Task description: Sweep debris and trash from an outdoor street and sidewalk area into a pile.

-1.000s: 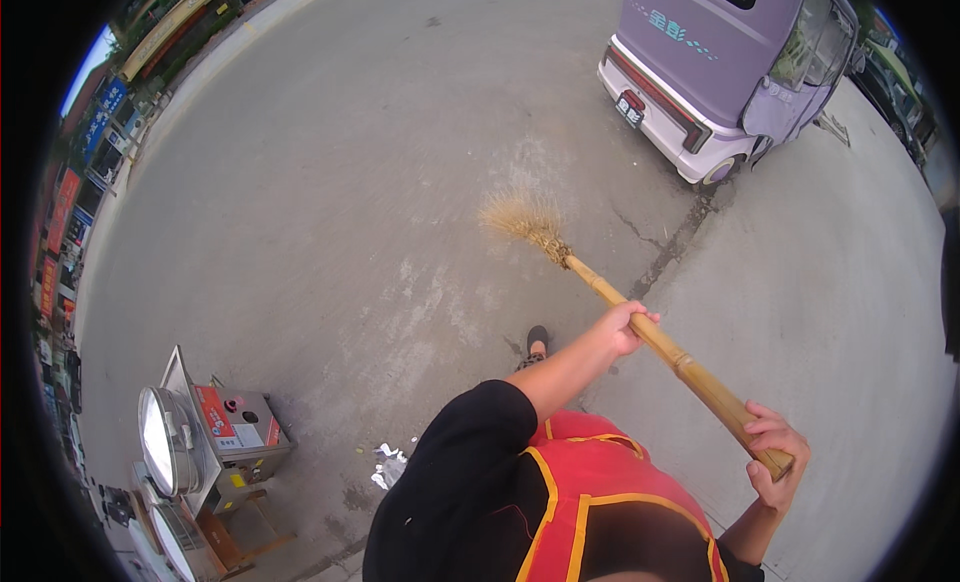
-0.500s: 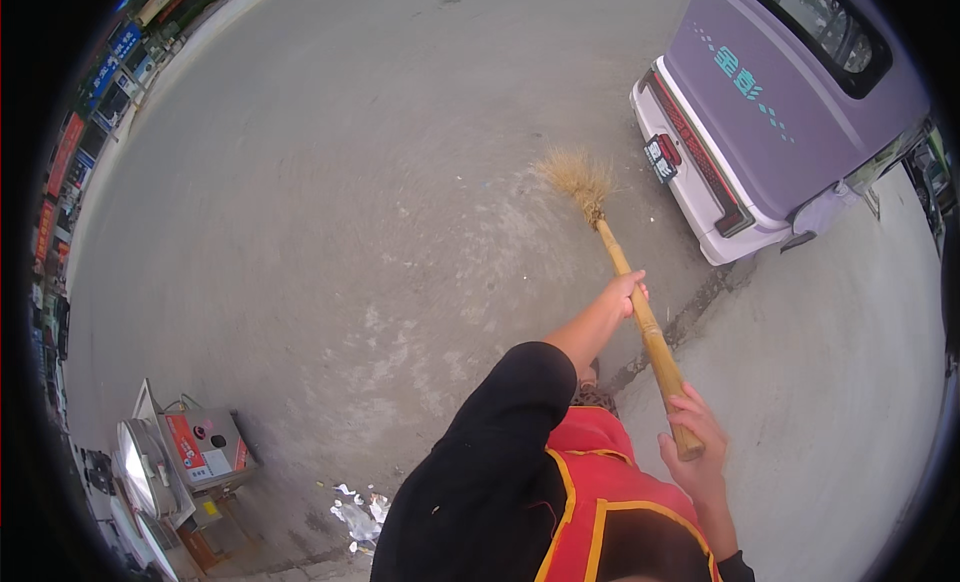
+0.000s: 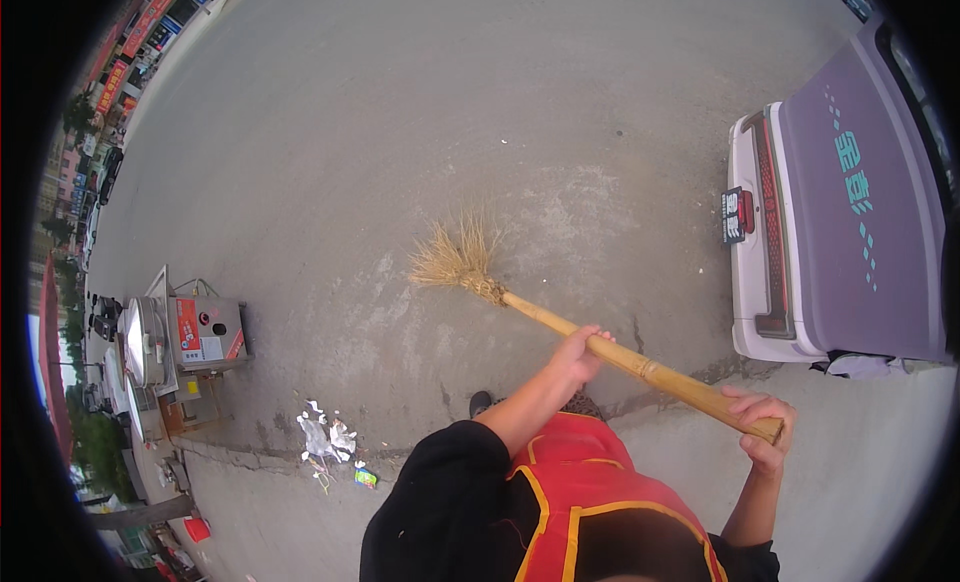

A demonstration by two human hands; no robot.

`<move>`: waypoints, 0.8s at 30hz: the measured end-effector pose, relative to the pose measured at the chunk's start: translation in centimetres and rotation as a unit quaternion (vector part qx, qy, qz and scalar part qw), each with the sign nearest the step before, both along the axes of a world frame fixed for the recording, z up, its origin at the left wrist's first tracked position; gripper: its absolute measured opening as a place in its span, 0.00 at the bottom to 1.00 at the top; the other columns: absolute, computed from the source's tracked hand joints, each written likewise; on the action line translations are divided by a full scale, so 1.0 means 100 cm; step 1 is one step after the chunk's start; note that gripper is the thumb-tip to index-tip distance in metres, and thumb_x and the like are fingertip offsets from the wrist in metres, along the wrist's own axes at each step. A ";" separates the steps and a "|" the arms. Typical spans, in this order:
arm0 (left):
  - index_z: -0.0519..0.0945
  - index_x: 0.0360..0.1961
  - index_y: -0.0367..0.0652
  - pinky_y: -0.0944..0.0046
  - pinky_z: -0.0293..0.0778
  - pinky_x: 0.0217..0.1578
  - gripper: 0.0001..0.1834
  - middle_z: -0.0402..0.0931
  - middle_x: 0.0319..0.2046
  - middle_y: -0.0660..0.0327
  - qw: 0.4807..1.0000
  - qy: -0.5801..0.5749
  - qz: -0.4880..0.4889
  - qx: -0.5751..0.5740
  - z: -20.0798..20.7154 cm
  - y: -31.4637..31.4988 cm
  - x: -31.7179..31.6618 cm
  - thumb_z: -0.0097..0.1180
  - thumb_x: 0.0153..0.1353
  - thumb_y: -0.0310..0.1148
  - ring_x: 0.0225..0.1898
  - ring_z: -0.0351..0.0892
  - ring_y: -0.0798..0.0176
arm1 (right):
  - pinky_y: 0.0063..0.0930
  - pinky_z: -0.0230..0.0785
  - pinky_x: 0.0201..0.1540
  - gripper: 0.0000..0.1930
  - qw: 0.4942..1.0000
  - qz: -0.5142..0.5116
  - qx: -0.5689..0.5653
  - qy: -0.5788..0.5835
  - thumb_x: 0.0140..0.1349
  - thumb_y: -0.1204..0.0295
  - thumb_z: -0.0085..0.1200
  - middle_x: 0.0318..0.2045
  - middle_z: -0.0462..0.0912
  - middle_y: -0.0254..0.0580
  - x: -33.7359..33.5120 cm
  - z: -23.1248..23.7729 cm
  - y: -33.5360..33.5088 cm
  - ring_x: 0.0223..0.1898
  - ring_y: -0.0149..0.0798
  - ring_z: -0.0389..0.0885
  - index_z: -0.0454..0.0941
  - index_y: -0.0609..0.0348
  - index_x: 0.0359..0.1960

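Note:
A straw broom with a thick bamboo handle [image 3: 650, 370] slants across the space in front of me, its top end low on the right. My left hand [image 3: 580, 355] is closed round the handle about midway down. Around the thick top end curl the fingers of my right hand [image 3: 765, 422]. The splayed bristles [image 3: 455, 257] are at the far left end, over the grey pavement; whether they touch it I cannot tell. To the left of my body lies a small heap of pale litter [image 3: 328, 437], with a green packet [image 3: 365, 476] beside it.
A purple and white van [image 3: 870, 212] stands at the right. On the left is a metal food stall [image 3: 210, 332] with a round steel pan. A crack [image 3: 260, 457] crosses the pavement below the litter. Shopfronts line the far left, and a red container [image 3: 197, 529] lies lower left.
The broom head has swung left and nearer, and both hands have moved with the handle. My right fingers now wrap its end more closely. The view has turned, putting the van farther right.

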State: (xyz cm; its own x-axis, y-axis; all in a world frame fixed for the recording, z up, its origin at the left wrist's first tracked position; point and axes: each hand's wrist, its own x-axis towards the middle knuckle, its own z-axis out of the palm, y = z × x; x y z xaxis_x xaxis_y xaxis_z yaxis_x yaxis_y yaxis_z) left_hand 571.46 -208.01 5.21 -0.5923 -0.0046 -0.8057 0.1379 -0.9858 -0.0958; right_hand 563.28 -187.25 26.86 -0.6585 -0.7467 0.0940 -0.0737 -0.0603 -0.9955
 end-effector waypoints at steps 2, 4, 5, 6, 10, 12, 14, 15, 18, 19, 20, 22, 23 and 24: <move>0.62 0.25 0.38 0.62 0.68 0.33 0.04 0.63 0.23 0.58 1.000 -0.006 0.014 0.024 0.029 0.007 -0.008 0.42 0.47 0.24 0.27 0.66 0.62 | 0.42 0.55 0.42 0.11 0.992 -0.084 -0.039 -0.082 0.31 0.69 0.49 0.20 0.68 0.46 -0.028 0.007 0.005 0.33 0.48 0.68 0.65 0.63 0.17; 0.62 0.25 0.37 0.63 0.68 0.34 0.04 0.63 0.24 0.57 0.998 0.014 0.014 0.059 0.046 0.009 -0.024 0.42 0.48 0.24 0.29 0.67 0.62 | 0.42 0.54 0.43 0.13 0.994 -0.073 -0.048 -0.069 0.33 0.66 0.49 0.18 0.65 0.43 -0.053 0.012 0.024 0.33 0.48 0.67 0.63 0.62 0.18; 0.61 0.25 0.37 0.63 0.68 0.34 0.04 0.63 0.25 0.58 0.997 0.028 0.033 0.065 0.051 0.008 -0.025 0.42 0.48 0.24 0.29 0.67 0.62 | 0.42 0.54 0.43 0.13 0.996 -0.052 -0.049 -0.048 0.35 0.66 0.49 0.18 0.65 0.42 -0.057 0.017 0.023 0.33 0.49 0.67 0.63 0.61 0.17; 0.62 0.25 0.37 0.63 0.69 0.33 0.04 0.63 0.24 0.58 0.997 0.052 0.035 0.044 0.058 0.008 -0.037 0.42 0.47 0.24 0.28 0.67 0.62 | 0.42 0.54 0.43 0.13 0.998 -0.047 -0.044 -0.018 0.36 0.65 0.49 0.18 0.65 0.42 -0.053 0.027 0.027 0.34 0.49 0.67 0.62 0.61 0.17; 0.62 0.24 0.38 0.65 0.69 0.30 0.05 0.63 0.21 0.59 0.993 0.097 0.054 -0.043 0.039 -0.021 -0.074 0.44 0.46 0.25 0.25 0.68 0.63 | 0.42 0.50 0.45 0.12 0.996 -0.015 -0.004 0.094 0.39 0.65 0.48 0.22 0.66 0.44 -0.018 0.030 -0.005 0.37 0.49 0.66 0.61 0.61 0.18; 0.63 0.23 0.39 0.65 0.69 0.28 0.05 0.63 0.20 0.60 0.990 0.109 0.039 -0.082 0.011 -0.050 -0.072 0.45 0.45 0.26 0.24 0.67 0.63 | 0.43 0.51 0.45 0.12 0.976 0.015 0.088 0.201 0.40 0.66 0.47 0.24 0.67 0.47 0.012 0.022 -0.044 0.38 0.50 0.66 0.63 0.63 0.19; 0.63 0.23 0.39 0.65 0.69 0.28 0.05 0.64 0.20 0.60 0.989 0.099 0.062 -0.090 -0.009 -0.066 -0.051 0.45 0.44 0.26 0.24 0.68 0.63 | 0.43 0.52 0.45 0.12 0.974 0.034 0.092 0.203 0.39 0.66 0.48 0.23 0.68 0.48 0.026 0.016 -0.076 0.37 0.51 0.66 0.64 0.64 0.19; 0.63 0.23 0.39 0.64 0.69 0.28 0.05 0.64 0.20 0.61 0.989 0.091 0.068 -0.100 -0.016 -0.074 -0.038 0.44 0.44 0.26 0.24 0.68 0.63 | 0.43 0.54 0.44 0.13 0.973 0.036 0.096 0.205 0.38 0.66 0.49 0.23 0.69 0.49 0.031 0.014 -0.089 0.36 0.53 0.67 0.66 0.65 0.18; 0.64 0.24 0.39 0.65 0.70 0.29 0.05 0.64 0.21 0.61 0.990 0.016 0.121 -0.072 -0.030 -0.079 0.019 0.45 0.44 0.26 0.25 0.68 0.63 | 0.43 0.54 0.43 0.12 0.990 0.064 0.053 0.110 0.39 0.67 0.48 0.21 0.69 0.49 0.025 -0.005 -0.112 0.35 0.51 0.68 0.66 0.66 0.18; 0.64 0.25 0.39 0.65 0.70 0.30 0.06 0.64 0.21 0.61 0.987 -0.008 0.145 -0.069 -0.032 -0.081 0.043 0.45 0.44 0.26 0.25 0.68 0.63 | 0.43 0.55 0.43 0.11 0.992 0.088 0.034 0.088 0.39 0.69 0.47 0.20 0.69 0.49 0.026 -0.013 -0.122 0.33 0.49 0.69 0.66 0.66 0.18; 0.64 0.26 0.39 0.65 0.70 0.30 0.06 0.64 0.22 0.61 0.983 -0.033 0.170 -0.065 -0.035 -0.084 0.071 0.45 0.44 0.26 0.25 0.68 0.63 | 0.43 0.55 0.43 0.11 0.990 0.107 0.033 0.087 0.39 0.69 0.47 0.20 0.69 0.49 0.033 -0.022 -0.133 0.33 0.49 0.69 0.66 0.66 0.18; 0.63 0.28 0.37 0.65 0.71 0.28 0.09 0.64 0.24 0.59 0.971 -0.065 0.219 -0.069 -0.047 -0.092 0.127 0.46 0.44 0.26 0.26 0.70 0.63 | 0.44 0.56 0.42 0.10 0.983 0.179 0.008 0.036 0.39 0.69 0.47 0.19 0.69 0.48 0.053 -0.043 -0.156 0.32 0.47 0.69 0.66 0.67 0.18; 0.62 0.29 0.37 0.65 0.71 0.29 0.09 0.64 0.24 0.59 0.964 -0.087 0.240 -0.074 -0.050 -0.098 0.152 0.46 0.44 0.26 0.27 0.70 0.63 | 0.44 0.56 0.42 0.10 0.978 0.207 0.000 0.015 0.38 0.70 0.46 0.20 0.70 0.48 0.065 -0.054 -0.169 0.32 0.46 0.69 0.67 0.67 0.18; 0.62 0.29 0.37 0.64 0.70 0.29 0.10 0.64 0.25 0.58 0.956 -0.111 0.261 -0.079 -0.050 -0.105 0.180 0.46 0.44 0.26 0.27 0.70 0.62 | 0.44 0.56 0.42 0.09 0.972 0.236 0.000 -0.003 0.37 0.71 0.46 0.20 0.70 0.48 0.078 -0.065 -0.184 0.32 0.46 0.69 0.67 0.66 0.18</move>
